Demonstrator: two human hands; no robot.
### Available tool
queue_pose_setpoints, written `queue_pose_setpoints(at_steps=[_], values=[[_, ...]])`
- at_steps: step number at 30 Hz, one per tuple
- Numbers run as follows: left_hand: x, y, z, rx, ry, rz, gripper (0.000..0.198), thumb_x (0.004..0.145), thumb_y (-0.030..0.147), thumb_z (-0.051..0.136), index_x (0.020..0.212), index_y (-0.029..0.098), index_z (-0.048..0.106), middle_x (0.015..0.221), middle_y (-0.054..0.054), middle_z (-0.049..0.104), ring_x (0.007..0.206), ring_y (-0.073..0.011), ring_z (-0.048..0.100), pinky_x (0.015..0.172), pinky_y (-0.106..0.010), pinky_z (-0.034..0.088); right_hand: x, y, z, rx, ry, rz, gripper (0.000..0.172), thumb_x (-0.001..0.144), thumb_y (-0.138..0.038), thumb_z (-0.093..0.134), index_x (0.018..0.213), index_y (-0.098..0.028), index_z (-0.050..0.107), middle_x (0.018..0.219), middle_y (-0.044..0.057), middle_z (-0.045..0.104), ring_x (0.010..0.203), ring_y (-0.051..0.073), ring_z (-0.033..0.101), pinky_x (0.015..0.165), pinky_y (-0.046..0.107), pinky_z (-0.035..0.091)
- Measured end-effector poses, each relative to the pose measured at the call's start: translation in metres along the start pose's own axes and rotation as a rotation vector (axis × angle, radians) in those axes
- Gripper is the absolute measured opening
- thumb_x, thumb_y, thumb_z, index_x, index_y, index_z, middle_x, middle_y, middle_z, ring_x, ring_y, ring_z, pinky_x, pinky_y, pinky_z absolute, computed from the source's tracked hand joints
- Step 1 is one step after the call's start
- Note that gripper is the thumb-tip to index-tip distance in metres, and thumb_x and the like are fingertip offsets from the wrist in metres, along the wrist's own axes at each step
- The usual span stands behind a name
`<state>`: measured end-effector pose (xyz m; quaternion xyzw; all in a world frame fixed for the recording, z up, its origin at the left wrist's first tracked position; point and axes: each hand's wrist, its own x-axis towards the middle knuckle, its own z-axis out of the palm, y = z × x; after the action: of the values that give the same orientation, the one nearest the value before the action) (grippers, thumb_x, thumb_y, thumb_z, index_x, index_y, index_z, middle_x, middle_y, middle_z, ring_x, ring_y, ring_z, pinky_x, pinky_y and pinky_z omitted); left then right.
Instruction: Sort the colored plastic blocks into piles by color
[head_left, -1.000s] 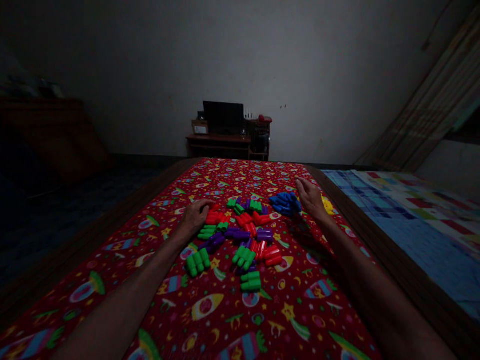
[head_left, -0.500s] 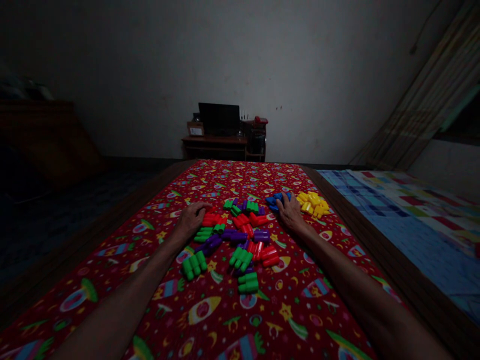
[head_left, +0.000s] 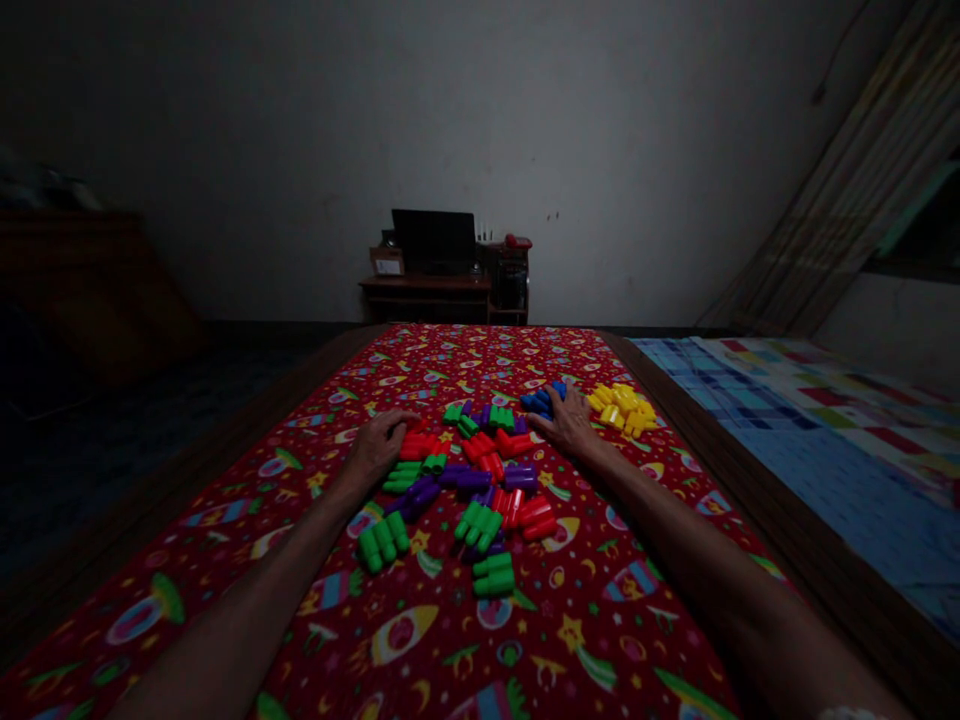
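Note:
My left hand [head_left: 377,442] rests at the left side of the pile, over the red plastic building pieces [head_left: 418,446]. Its fingers are loosely bent, with a gap between thumb and forefinger; the fingertips are partly hidden. On the right, my right hand [head_left: 571,424] lies spread against a cluster of blue pieces [head_left: 544,400], thumb pointing left. Between the hands are mixed green pieces [head_left: 478,525], purple pieces [head_left: 474,480] and more red ones. A heap of yellow pieces [head_left: 624,408] sits just right of my right hand.
A red cloth [head_left: 405,650] with rocket prints covers the long table. Beyond its far end stands a desk [head_left: 427,284] with a black monitor [head_left: 433,238]. To the right is a bed with a blue patterned cover [head_left: 810,450].
My right hand has shifted slightly left and its thumb has spread out beside the blue pieces. My left hand stays by the red pieces. The view has tilted a little.

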<state>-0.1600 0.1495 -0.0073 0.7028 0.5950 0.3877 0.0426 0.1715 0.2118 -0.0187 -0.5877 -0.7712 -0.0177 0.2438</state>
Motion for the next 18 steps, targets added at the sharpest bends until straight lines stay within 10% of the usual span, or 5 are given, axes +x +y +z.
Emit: queue_pose_setpoints(at_steps=[18], values=[[-0.001,0.004,-0.004,0.034,-0.026,-0.021,0.037,0.077,0.031,0.038,0.088,0.020,0.071,0.098,-0.005,0.074,0.092,-0.0218,0.067,0.087,-0.033,0.052,0.017,-0.016,-0.003,-0.020,-0.044,0.061,0.069,0.085,-0.054,0.054,0.141,-0.016,0.042,0.148,0.024,0.034,0.135,0.039,0.032,0.105,0.058,0.024]])
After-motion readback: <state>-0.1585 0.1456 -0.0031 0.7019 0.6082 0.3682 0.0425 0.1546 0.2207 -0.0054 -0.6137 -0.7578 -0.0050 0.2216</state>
